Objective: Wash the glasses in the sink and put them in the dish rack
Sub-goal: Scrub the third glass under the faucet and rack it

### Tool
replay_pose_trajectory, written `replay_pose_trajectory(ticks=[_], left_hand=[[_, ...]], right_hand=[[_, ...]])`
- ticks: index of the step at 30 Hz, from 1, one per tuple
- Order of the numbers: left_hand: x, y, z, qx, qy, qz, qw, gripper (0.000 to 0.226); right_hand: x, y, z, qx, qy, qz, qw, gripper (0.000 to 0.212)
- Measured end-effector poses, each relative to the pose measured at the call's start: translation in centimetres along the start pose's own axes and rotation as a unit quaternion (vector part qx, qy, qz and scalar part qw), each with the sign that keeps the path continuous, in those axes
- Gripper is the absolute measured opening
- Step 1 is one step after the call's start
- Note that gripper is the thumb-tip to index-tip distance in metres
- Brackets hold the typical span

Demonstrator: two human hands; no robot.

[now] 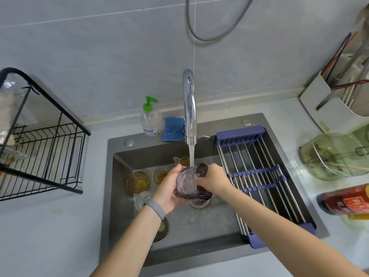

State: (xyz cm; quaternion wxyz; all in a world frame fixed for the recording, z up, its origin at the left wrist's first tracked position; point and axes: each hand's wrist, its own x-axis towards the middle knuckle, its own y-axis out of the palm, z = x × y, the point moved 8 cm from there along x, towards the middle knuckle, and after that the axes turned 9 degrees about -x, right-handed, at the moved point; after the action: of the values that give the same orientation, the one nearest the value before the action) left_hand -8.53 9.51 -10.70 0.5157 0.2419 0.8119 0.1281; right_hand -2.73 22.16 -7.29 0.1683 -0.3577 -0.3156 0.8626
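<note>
The purple ribbed drinking glass lies tilted under the tap stream above the dark sink. The left hand cups its base; the right hand grips its rim. Best to rotate it slowly, then carry it to the black wire dish rack, far left.

A dish rack stands left of the sink, glasses inside it.

I had one head view only; it looked steeply down, close over the sink; the tap stood at twelve o'clock.
</note>
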Motion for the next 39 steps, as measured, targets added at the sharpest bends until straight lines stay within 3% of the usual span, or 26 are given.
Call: replay_pose_trajectory(ticks=[2,5,9,10,13,14,17,19,21,24,26,29,33,37,39], left_hand=[[0.1,-0.3,0.1,-0.016,-0.044,-0.018,0.999,0.058],[0.0,-0.7,0.0,-0.024,-0.082,-0.035,0.996,0.057],[-1.0,0.4,0.5,0.038,-0.092,-0.023,0.995,0.048],[-1.0,0.4,0.4,0.042,-0.086,-0.021,0.995,0.047],[-0.8,-0.2,0.3,0.039,-0.095,-0.032,0.994,0.047],[-0.9,-0.1,0.4,0.051,-0.100,-0.032,0.993,0.047],[-1.1,0.3,0.7,0.060,-0.101,-0.021,0.993,0.046],[-1.1,0.3,0.3,0.045,-0.084,-0.012,0.995,0.045],[-1.0,0.0,-0.3,0.045,-0.063,0.001,0.997,0.046],[-1.2,0.2,-1.1,0.016,0.000,0.040,0.999,0.041],[-1.2,0.1,-1.5,0.015,0.055,0.046,0.997,0.048],[-0.8,0.1,-2.0,0.016,0.062,0.021,0.998,0.058],[-0.6,1.1,-1.5,0.050,-0.042,0.004,0.998,0.040],[-0.7,1.3,-1.1,0.029,-0.074,-0.013,0.997,0.030],[-1.1,1.6,-0.6,0.015,-0.092,-0.003,0.996,0.029]], right_hand=[[0.0,0.8,0.1,0.066,-0.028,0.042,0.997,0.018],[-0.8,2.1,-0.2,0.176,-0.025,0.177,0.968,0.016],[-0.1,0.3,0.0,-0.007,-0.044,0.001,0.999,0.023],[0.0,0.5,-0.1,-0.008,-0.054,0.006,0.999,0.024],[-0.3,1.9,-0.3,0.084,-0.061,0.132,0.986,0.021],[-0.3,1.7,-0.3,0.086,-0.063,0.133,0.985,0.017],[-0.4,-0.2,0.8,-0.016,-0.088,0.010,0.996,0.028],[-0.5,0.1,1.0,-0.008,-0.112,0.007,0.994,0.024],[-0.7,0.9,0.4,0.043,-0.113,0.071,0.990,0.021],[-1.6,2.4,-0.3,0.235,-0.049,0.177,0.955,0.014],[-2.1,2.9,0.1,0.287,-0.015,0.175,0.942,0.014],[-1.6,2.0,0.1,0.207,0.006,0.054,0.977,0.012],[-0.9,-1.0,1.2,0.046,-0.060,-0.095,0.993,0.021],[-0.4,-0.2,1.6,0.045,-0.106,0.018,0.993,0.037],[-0.3,-0.1,1.4,0.035,-0.100,0.023,0.994,0.026]])
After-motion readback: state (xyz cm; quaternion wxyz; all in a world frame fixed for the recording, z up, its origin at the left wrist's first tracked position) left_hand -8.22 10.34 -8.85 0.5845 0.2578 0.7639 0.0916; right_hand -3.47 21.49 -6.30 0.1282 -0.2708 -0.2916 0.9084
